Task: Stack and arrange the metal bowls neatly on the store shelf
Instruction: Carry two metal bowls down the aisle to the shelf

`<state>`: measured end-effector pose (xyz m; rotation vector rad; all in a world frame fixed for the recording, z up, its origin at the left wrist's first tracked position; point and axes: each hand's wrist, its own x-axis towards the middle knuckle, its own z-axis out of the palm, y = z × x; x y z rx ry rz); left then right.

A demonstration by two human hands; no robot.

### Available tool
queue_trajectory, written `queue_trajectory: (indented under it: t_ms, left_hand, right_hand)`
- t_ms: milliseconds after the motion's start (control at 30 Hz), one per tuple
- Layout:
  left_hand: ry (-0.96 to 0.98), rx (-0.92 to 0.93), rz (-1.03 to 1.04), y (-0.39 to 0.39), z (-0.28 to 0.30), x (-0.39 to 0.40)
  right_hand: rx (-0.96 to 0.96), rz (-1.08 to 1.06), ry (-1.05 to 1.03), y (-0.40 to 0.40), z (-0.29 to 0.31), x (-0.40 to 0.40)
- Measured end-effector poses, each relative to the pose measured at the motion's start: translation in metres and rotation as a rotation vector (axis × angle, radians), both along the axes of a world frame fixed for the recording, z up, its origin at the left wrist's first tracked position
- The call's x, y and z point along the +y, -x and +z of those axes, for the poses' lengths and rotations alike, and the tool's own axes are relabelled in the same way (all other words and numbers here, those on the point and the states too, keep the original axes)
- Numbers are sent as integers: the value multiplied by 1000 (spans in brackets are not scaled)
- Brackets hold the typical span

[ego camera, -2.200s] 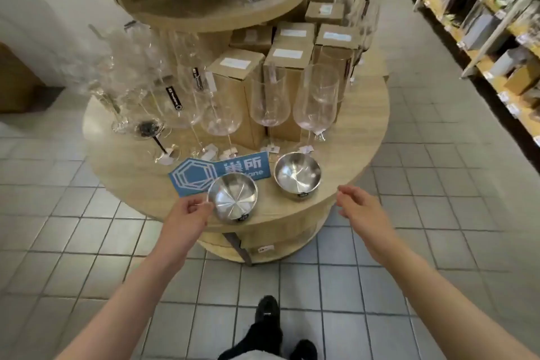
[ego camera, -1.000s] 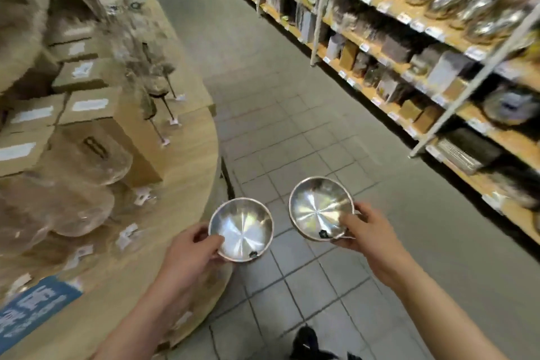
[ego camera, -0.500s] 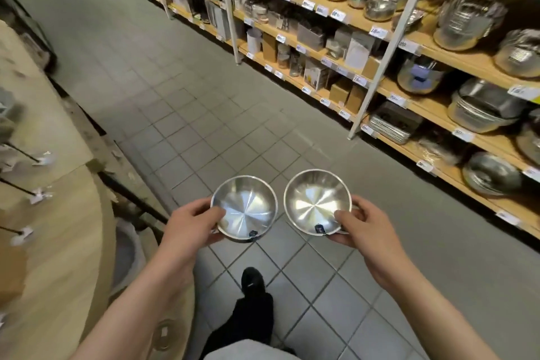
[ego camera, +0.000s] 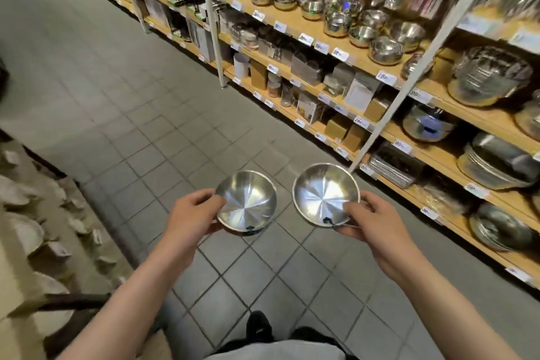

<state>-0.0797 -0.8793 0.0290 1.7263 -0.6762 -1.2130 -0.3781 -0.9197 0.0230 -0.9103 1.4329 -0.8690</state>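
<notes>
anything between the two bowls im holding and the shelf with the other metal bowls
Nothing visible. The left hand holds one bowl, the right hand the other; only bare tiled floor lies before the shelf.

The wooden store shelf [ego camera: 362,60] carried many metal bowls [ego camera: 362,35], price tags [ego camera: 385,78] on its edge, and cardboard boxes [ego camera: 336,126] lower down.

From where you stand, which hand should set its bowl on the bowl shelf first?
Right, probably. The right hand grips its bowl on the side nearest the wooden shelf with metal bowls, which runs along the right. The left hand and its bowl sit farther from it.
</notes>
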Motion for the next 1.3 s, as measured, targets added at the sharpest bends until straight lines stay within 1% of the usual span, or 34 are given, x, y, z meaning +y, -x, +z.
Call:
queue_trajectory:
  t_ms: [133, 333, 467, 667, 767, 933, 1067, 1200, 1300]
  left_hand:
    - [48, 27, -17, -20, 7, -61]
    - [19, 10, -17, -50, -4, -163]
    - [26, 8, -24, -71, -8, -254]
    - [38, 5, -14, -117, 5, -398]
    - [42, -11, 4, -145, 12, -459]
    - [38, 27, 23, -194, 3, -553]
    - [11, 51, -20, -234, -12, -645]
    - [-36, 58, -96, -270, -17, -729]
    - [-53, 56, -179, -279, -15, -800]
  right_hand:
    - [-52, 12, -7, -26, 7, -60]
    - [-72, 43, -5, -64, -3, -163]
    - [-66, 46, 17, -87, -9, -254]
    - [-96, 6, 2, -117, -6, -404]
    - [-67, -43, -31, -134, -4, -469]
    - [-59, -103, -71, -174, -10, -561]
    - [-72, -169, -89, -211, -21, -631]
    - [-80, -306, -120, -239, -17, -684]
    - [-84, -408, -147, -246, -14, -718]
